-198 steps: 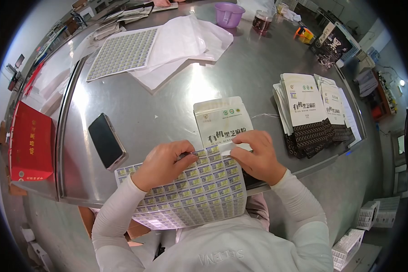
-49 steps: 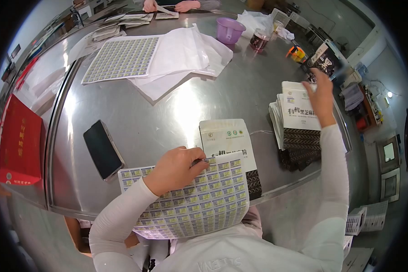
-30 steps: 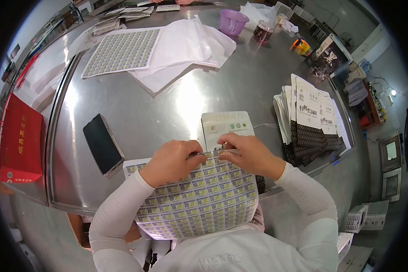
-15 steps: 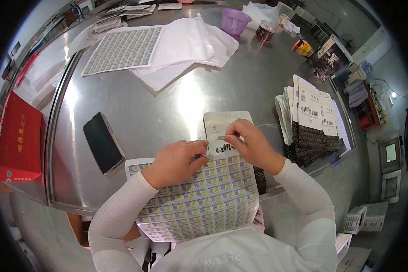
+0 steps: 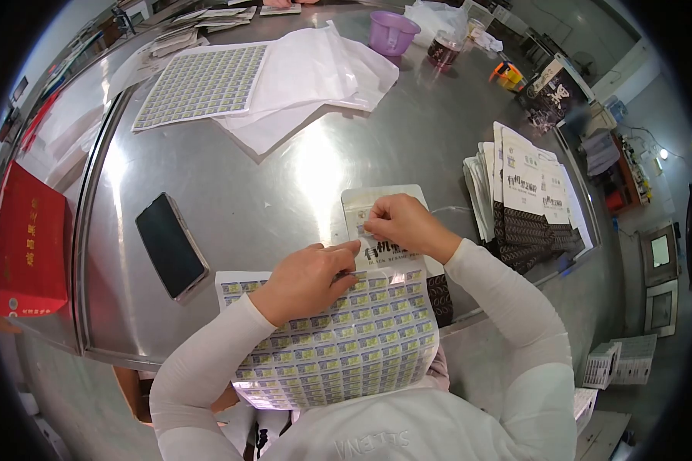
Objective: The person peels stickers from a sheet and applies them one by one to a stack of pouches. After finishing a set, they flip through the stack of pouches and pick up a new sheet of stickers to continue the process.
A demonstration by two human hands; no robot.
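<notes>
A white packaging pouch (image 5: 394, 260) with bold black lettering lies on the metal table in front of me. My right hand (image 5: 407, 227) is over its upper half, thumb and forefinger pinched at a small sticker (image 5: 364, 230) against the pouch face. My left hand (image 5: 309, 280) rests on the upper edge of a sheet of stickers (image 5: 338, 346), its forefinger stretched to the pouch's left edge and its thumb apart. Rows of small yellow-green and blue labels cover that sheet, which overlaps the pouch's lower part and hangs down toward my lap.
A phone (image 5: 171, 246) lies to the left, near a red box (image 5: 31, 238). Stacked pouches (image 5: 523, 192) stand at the right. Farther back are another sticker sheet (image 5: 204, 84), white paper (image 5: 304, 77), a purple basket (image 5: 392, 34) and a jar (image 5: 444, 50). Another person's hand shows at the top edge.
My right hand has moved up and left, bringing the sticker from above the lettering onto the pouch's upper part. My left hand's fingers have loosened and its forefinger now reaches the pouch edge.
</notes>
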